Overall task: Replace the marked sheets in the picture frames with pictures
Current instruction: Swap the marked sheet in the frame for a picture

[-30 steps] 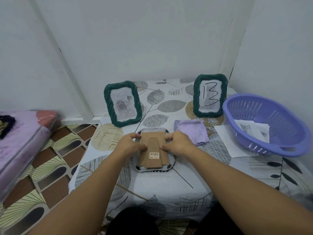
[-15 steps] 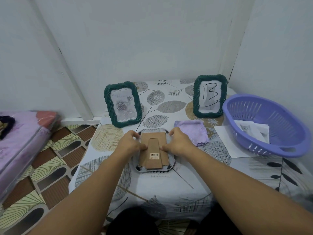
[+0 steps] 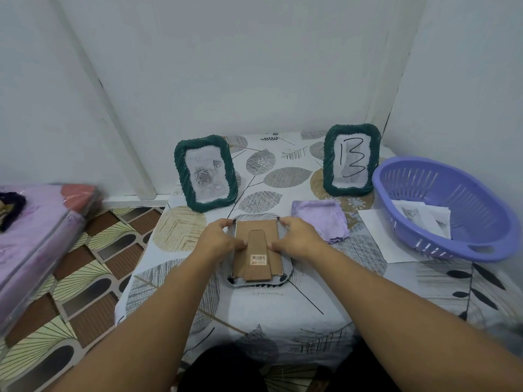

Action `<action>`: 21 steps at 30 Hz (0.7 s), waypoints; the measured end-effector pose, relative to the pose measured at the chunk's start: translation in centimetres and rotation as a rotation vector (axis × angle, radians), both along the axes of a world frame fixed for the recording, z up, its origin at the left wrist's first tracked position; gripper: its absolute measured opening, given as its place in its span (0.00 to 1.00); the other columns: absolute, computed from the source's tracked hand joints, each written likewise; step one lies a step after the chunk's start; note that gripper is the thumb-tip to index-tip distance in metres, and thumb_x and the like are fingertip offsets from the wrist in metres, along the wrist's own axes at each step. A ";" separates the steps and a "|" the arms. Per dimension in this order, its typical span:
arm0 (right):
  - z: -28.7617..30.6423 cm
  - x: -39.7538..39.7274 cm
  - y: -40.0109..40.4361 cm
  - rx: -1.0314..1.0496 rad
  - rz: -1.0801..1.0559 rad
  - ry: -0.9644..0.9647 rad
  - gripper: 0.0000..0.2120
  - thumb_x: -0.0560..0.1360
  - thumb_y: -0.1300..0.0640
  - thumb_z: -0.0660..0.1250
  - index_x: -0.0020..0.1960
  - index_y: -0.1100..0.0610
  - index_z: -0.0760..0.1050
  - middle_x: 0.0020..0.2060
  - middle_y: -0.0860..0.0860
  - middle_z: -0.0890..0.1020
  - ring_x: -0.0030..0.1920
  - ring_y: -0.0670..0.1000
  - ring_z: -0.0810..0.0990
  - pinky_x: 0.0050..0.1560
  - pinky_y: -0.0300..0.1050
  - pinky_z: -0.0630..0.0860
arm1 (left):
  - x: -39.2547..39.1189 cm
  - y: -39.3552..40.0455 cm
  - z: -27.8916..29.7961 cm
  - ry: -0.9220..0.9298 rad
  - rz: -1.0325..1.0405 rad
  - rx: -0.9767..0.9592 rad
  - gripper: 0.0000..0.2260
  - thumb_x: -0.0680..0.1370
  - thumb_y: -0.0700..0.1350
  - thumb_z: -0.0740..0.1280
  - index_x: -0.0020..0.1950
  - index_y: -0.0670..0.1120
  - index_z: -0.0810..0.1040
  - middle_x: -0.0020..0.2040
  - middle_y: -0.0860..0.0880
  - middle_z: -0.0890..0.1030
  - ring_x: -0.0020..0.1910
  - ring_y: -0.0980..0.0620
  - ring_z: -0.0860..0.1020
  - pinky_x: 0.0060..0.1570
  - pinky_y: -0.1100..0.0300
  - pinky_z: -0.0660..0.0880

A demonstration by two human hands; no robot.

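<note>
A picture frame lies face down on the table with its brown cardboard backing (image 3: pixel 256 234) and folded stand up. My left hand (image 3: pixel 218 240) grips its left side and my right hand (image 3: pixel 300 239) grips its right side. Both thumbs press on the backing beside the stand, and both index fingers reach the small clips at the top corners. Behind it, a green frame (image 3: pixel 205 172) at the left holds a rose picture. Another green frame (image 3: pixel 351 159) at the right holds a sheet marked "13".
A purple basket (image 3: pixel 418 168) at the right holds printed pictures (image 3: pixel 421 219) and sits on a white sheet (image 3: pixel 373 233). A lilac cloth (image 3: pixel 319 219) lies right of my right hand. A wrapped pink and purple bundle (image 3: pixel 36 230) sits at the left, above the tiled floor.
My fingers have slid out from over the backing's top edge to the frame's top corners, so more of the backing shows. The frame has not moved.
</note>
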State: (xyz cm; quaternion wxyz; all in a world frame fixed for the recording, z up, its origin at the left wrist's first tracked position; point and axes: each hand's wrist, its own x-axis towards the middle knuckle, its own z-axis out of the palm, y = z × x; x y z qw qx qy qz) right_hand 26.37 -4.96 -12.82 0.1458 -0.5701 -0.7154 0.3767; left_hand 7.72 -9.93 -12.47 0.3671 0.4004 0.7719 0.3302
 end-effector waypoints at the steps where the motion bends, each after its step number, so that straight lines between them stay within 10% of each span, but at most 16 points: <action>1: 0.0 0.0 0.0 -0.005 -0.003 0.004 0.30 0.73 0.54 0.77 0.72 0.55 0.72 0.66 0.54 0.79 0.65 0.54 0.77 0.60 0.42 0.72 | 0.0 0.1 0.0 -0.017 -0.004 0.002 0.31 0.73 0.39 0.78 0.75 0.48 0.73 0.65 0.44 0.78 0.56 0.46 0.74 0.60 0.53 0.75; 21: 0.2 0.1 -0.1 -0.050 -0.021 0.040 0.33 0.73 0.55 0.77 0.75 0.54 0.69 0.69 0.54 0.77 0.67 0.54 0.75 0.57 0.40 0.69 | 0.1 -0.1 -0.4 -0.228 0.136 0.004 0.30 0.69 0.33 0.80 0.68 0.50 0.79 0.63 0.42 0.78 0.60 0.39 0.78 0.61 0.42 0.79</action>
